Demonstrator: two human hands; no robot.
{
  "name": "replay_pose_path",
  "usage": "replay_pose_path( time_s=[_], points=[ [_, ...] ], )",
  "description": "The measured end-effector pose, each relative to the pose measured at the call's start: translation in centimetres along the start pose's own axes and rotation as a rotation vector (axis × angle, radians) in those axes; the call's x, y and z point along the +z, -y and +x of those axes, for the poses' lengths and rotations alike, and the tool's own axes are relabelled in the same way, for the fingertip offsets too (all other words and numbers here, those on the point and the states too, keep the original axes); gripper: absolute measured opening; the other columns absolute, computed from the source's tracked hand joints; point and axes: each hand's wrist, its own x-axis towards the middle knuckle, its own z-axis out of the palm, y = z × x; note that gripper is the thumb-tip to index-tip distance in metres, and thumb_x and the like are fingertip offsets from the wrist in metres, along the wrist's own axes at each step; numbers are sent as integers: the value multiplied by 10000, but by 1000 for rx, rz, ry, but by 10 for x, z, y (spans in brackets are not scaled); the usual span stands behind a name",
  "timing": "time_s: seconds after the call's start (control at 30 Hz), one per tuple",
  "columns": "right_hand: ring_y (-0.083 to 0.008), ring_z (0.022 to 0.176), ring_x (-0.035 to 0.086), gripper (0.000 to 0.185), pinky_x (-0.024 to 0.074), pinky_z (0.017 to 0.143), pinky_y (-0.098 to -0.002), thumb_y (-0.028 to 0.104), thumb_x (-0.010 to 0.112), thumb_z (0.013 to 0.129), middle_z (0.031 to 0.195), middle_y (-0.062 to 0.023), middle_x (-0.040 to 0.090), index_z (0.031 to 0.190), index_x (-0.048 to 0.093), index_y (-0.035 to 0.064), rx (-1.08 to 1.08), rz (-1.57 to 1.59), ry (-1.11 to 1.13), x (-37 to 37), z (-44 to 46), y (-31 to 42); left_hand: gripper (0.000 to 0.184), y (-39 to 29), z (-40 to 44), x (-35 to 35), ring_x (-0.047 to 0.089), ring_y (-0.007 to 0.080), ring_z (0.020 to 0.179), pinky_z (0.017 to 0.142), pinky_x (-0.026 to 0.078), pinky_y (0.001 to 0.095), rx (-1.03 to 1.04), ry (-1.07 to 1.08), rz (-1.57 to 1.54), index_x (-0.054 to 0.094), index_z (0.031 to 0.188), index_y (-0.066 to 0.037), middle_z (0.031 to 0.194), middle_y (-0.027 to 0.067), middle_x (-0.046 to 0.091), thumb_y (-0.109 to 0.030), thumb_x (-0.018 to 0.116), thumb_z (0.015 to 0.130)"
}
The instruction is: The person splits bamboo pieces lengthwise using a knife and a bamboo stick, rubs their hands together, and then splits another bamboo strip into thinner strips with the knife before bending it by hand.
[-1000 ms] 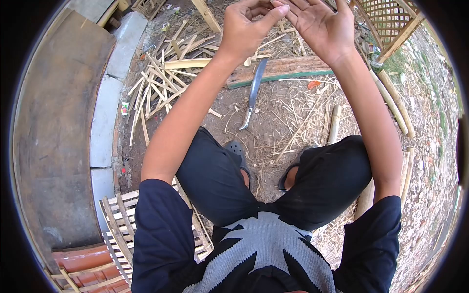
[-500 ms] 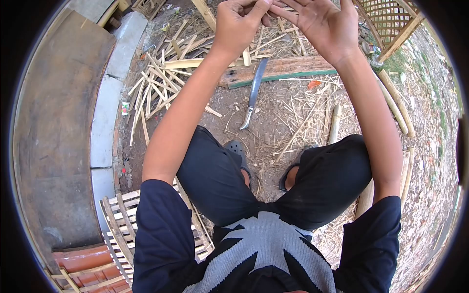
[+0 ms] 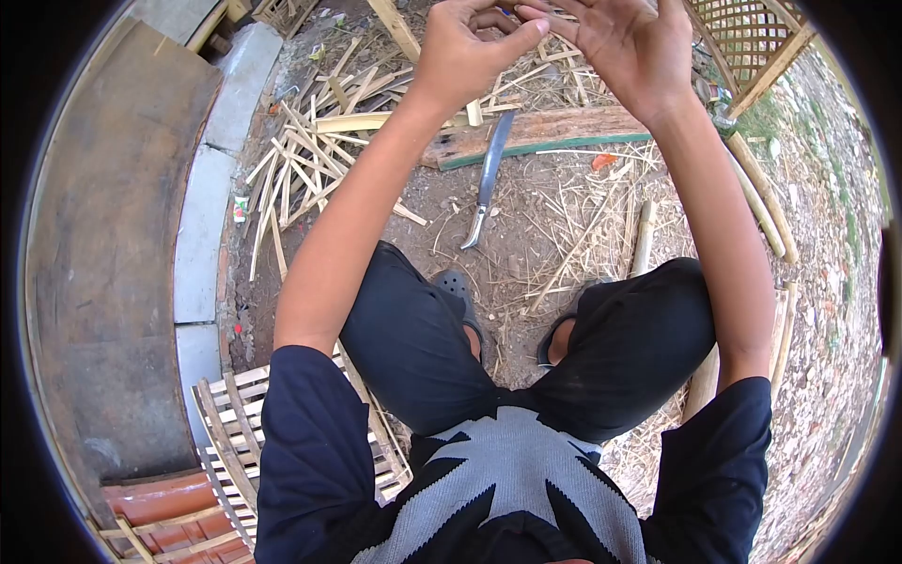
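Note:
Both my hands are raised at the top edge of the view, fingertips close together. My left hand (image 3: 470, 52) has curved fingers with the thumb held apart from them. My right hand (image 3: 631, 52) is open with the palm showing, its fingers stretched toward the left ones. Whether the fingertips touch is hard to make out, and I see nothing held in either hand. Below them a machete (image 3: 492, 160) leans with its blade on a wooden beam (image 3: 573, 130) that has a green edge. Its handle end rests on the dirt, between my feet and the beam.
Split bamboo strips (image 3: 305, 155) lie heaped at the left. A slatted bamboo rack (image 3: 235, 428) stands beside my left arm. At the upper right is a woven lattice piece (image 3: 752, 42), with bamboo poles (image 3: 759, 193) below it. Concrete blocks (image 3: 202, 235) line the left side.
My left thumb and fingers have parted from a pinch at the right fingertips, the thumb now lower. My right hand has shifted slightly. The machete and beam have stayed put.

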Motion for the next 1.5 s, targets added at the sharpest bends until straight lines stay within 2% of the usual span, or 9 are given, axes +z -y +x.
replay_pose_path(
  time_s=[0.4,0.6,0.97,1.2,1.27,1.5],
  points=[
    [-363,1327,485,888,385,1124,-479,734,299,953,1407,-259,510,1358,472,-37,-14,-46,15,-1,-1,0,174,2,-1,0,643,70,775,651,501,219,-45,-8,-53,670,1058,13,890,33,689,-65,674,903],
    [-355,1313,501,878,399,1113,-470,732,292,956,1389,-253,526,1344,483,-32,-31,-63,41,-2,1,-1,154,2,0,-1,631,75,715,631,501,224,-31,-2,-32,658,1042,14,833,32,675,-60,673,907],
    [-345,1287,523,869,413,1091,-462,747,294,949,1352,-243,558,1303,518,-15,-55,-73,23,-1,1,-4,144,0,-1,-1,623,82,700,619,502,232,-50,-7,-70,657,1014,17,825,35,668,-84,683,914],
    [-323,1253,548,865,419,1070,-451,770,296,933,1305,-214,595,1239,569,9,-83,-164,26,3,2,-5,126,0,0,-1,627,89,672,601,500,239,-57,-33,10,680,966,17,787,42,670,-96,685,910],
    [-314,1242,555,868,419,1065,-457,781,296,926,1280,-207,608,1219,582,15,-29,-211,-49,17,-4,5,128,1,0,-2,628,91,660,596,500,238,-56,-43,53,692,962,24,777,45,676,-90,684,906],
    [-301,1213,569,883,419,1051,-468,810,290,906,1228,-197,627,1179,602,31,-132,-324,48,-4,5,-11,148,0,0,-1,625,86,665,604,498,241,-104,-59,56,716,968,32,803,58,700,-95,691,897]
  ],
)
